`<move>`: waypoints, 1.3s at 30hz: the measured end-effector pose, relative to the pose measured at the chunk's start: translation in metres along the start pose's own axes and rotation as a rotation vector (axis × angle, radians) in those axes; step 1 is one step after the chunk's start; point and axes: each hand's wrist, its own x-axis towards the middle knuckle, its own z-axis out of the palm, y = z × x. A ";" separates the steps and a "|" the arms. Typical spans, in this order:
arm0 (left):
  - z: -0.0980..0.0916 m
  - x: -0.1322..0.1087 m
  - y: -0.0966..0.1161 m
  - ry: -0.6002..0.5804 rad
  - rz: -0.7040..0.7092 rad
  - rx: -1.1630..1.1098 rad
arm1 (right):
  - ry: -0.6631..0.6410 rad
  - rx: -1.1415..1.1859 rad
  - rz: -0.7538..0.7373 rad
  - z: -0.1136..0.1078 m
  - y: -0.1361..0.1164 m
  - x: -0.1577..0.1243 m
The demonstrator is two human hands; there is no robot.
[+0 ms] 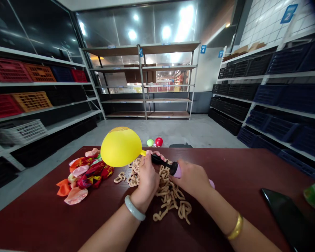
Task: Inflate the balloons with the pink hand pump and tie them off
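Left hand [147, 176] is what I watch first: it is closed around the neck of the round yellow rubber balloon [120, 147], pinching it onto the black nozzle of the small pink-and-black hand pump [164, 162]. Right hand [193, 178] is wrapped around the pump's pink barrel, just right of the left. The part-filled balloon hangs left of the hands, over the far middle of the dark red table [42, 217]. A heap of beige looped bands [170, 197] lies beneath the hands, and limp coloured balloons [84, 173] lie to the left. I judge this to be mid-inflation. The next stroke calls for a tight seal at the neck and a straight push along the barrel. Both forearms reach in from the near edge, wrists converging.
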 end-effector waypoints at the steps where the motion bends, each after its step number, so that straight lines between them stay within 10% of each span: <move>1: -0.003 0.006 0.006 0.009 0.026 -0.003 | 0.004 -0.009 -0.010 0.000 0.003 0.001; 8: -0.025 0.033 0.025 0.024 0.072 -0.112 | -0.003 -0.069 -0.046 0.002 0.019 0.008; 24: 0.003 -0.021 -0.012 -0.133 -0.188 -0.123 | 0.011 0.075 -0.016 0.004 0.003 0.000; 39: -0.037 0.049 0.043 0.047 -0.039 -0.208 | -0.044 -0.007 -0.031 -0.001 0.019 0.009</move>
